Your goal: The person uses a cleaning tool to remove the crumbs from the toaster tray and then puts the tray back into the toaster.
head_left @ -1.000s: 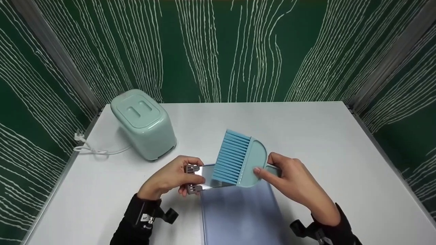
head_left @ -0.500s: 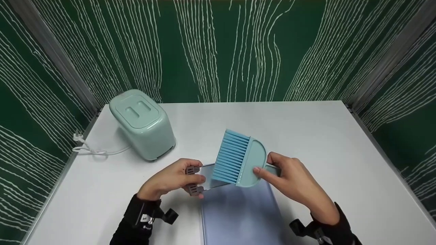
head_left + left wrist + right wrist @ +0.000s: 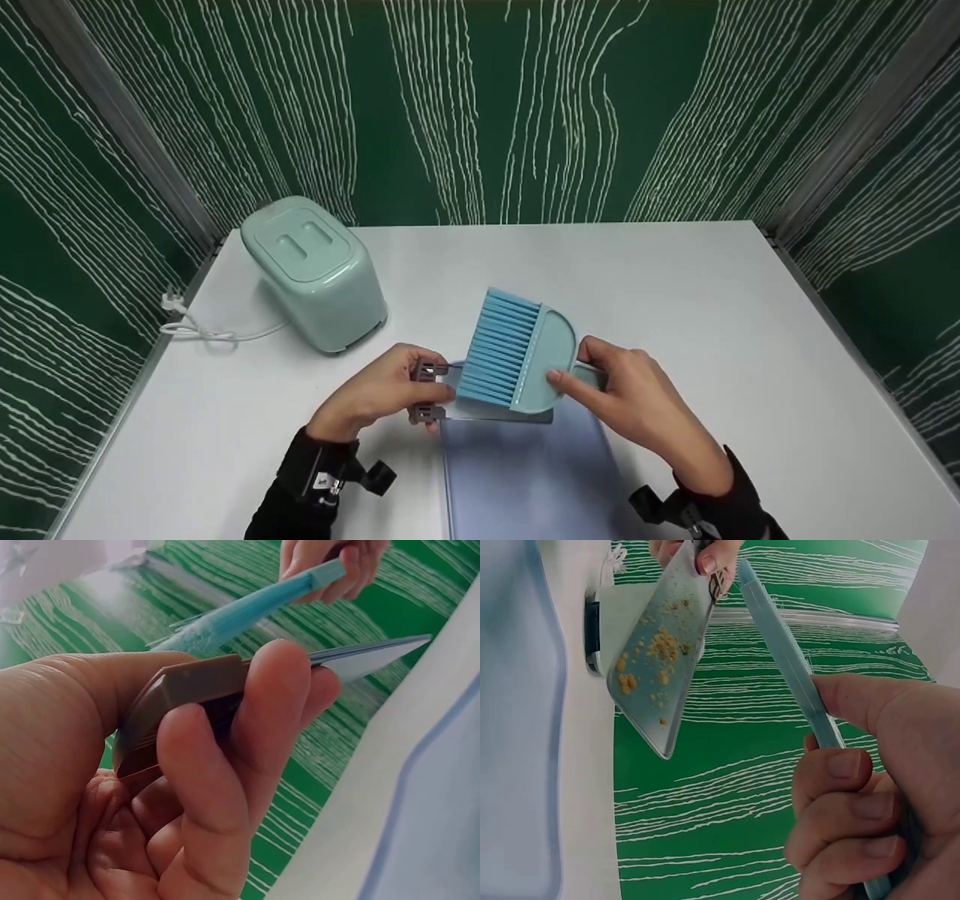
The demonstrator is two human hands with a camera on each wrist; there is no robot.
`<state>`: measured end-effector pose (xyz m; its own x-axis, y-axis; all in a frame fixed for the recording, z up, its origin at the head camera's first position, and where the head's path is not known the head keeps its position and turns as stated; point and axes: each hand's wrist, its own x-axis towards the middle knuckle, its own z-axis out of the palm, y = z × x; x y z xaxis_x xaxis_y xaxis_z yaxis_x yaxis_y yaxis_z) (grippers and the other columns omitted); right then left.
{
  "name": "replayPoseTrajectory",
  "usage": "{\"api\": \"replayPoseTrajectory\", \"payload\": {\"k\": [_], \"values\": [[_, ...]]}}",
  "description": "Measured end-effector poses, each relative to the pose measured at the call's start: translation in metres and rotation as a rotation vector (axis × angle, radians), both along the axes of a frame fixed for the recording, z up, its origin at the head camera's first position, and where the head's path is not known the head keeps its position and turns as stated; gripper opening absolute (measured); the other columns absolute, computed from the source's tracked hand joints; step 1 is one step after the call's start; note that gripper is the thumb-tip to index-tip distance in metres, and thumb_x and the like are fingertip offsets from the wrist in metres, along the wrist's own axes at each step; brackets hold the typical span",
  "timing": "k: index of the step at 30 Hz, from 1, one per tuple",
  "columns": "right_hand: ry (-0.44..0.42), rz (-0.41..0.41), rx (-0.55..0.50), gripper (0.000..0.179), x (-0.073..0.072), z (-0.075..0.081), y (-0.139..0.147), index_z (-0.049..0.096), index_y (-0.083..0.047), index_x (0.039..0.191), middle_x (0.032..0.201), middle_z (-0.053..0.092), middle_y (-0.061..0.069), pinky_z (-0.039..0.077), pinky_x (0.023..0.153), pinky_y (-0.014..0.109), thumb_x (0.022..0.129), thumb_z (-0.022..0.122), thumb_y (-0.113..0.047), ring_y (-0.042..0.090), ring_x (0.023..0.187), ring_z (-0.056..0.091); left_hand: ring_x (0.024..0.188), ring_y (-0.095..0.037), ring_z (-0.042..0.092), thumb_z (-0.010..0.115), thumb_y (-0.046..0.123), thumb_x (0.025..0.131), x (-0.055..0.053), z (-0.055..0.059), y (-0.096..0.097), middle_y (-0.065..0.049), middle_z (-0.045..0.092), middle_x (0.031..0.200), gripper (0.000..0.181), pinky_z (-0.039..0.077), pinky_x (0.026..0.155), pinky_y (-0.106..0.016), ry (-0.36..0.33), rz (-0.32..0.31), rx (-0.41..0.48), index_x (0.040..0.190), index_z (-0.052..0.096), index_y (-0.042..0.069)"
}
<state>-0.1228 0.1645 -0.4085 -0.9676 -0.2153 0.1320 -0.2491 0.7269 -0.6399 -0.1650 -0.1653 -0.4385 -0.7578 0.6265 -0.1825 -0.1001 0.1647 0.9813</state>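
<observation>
My left hand (image 3: 382, 390) pinches the grey-brown end of a flat metal crumb tray (image 3: 487, 411), thumb on top and fingers beneath. Yellowish crumbs (image 3: 662, 645) lie on the tray's surface in the right wrist view. My right hand (image 3: 634, 397) grips a light-blue brush (image 3: 551, 360) by its short handle, thumb laid along the flat body. The brush's bristles (image 3: 499, 349) point left and hide much of the tray in the head view. In the right wrist view, brush and tray look apart.
A mint-green toaster (image 3: 322, 292) with a covered top stands at the back left of the white table (image 3: 660, 292). Its white cord (image 3: 217, 335) and plug lie beside it at the left edge. Below the hands is a pale blue tray or mat (image 3: 525, 480).
The right hand and brush have shifted slightly left over the crumb tray. The crumb tray's tilt has changed a little, and its far corner now shows below the brush.
</observation>
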Motion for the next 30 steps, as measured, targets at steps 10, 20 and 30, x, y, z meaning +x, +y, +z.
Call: {"api": "replayPoseTrajectory", "payload": {"k": [10, 20, 30], "values": [[0.041, -0.009, 0.076, 0.035, 0.0, -0.007, -0.01, 0.061, -0.017, 0.09, 0.063, 0.037, -0.011, 0.021, 0.056, 0.022, 0.096, 0.079, -0.047, 0.006, 0.059, 0.036, 0.056, -0.011, 0.073, 0.065, 0.0, 0.098, 0.002, 0.001, 0.002, -0.001, 0.07, 0.075, 0.014, 0.053, 0.05, -0.019, 0.006, -0.01, 0.03, 0.11, 0.069, -0.005], [0.055, -0.035, 0.165, 0.036, -0.002, -0.007, -0.007, 0.062, -0.015, 0.09, 0.062, 0.039, -0.008, 0.02, 0.055, 0.023, 0.096, 0.08, -0.046, 0.009, 0.058, 0.038, 0.055, -0.01, 0.072, 0.07, 0.002, 0.097, 0.003, 0.002, 0.004, 0.0, 0.064, 0.073, 0.016, 0.053, 0.05, -0.019, -0.002, 0.018, 0.013, 0.107, 0.062, -0.007], [0.075, -0.049, 0.253, 0.035, 0.0, -0.003, 0.002, 0.063, -0.016, 0.089, 0.061, 0.043, -0.007, 0.019, 0.054, 0.025, 0.095, 0.081, -0.046, 0.01, 0.058, 0.038, 0.056, -0.009, 0.072, 0.069, 0.004, 0.098, 0.004, 0.003, 0.002, 0.0, 0.065, 0.072, 0.011, 0.05, 0.05, -0.018, 0.027, 0.018, -0.015, 0.104, 0.062, -0.002]]}}
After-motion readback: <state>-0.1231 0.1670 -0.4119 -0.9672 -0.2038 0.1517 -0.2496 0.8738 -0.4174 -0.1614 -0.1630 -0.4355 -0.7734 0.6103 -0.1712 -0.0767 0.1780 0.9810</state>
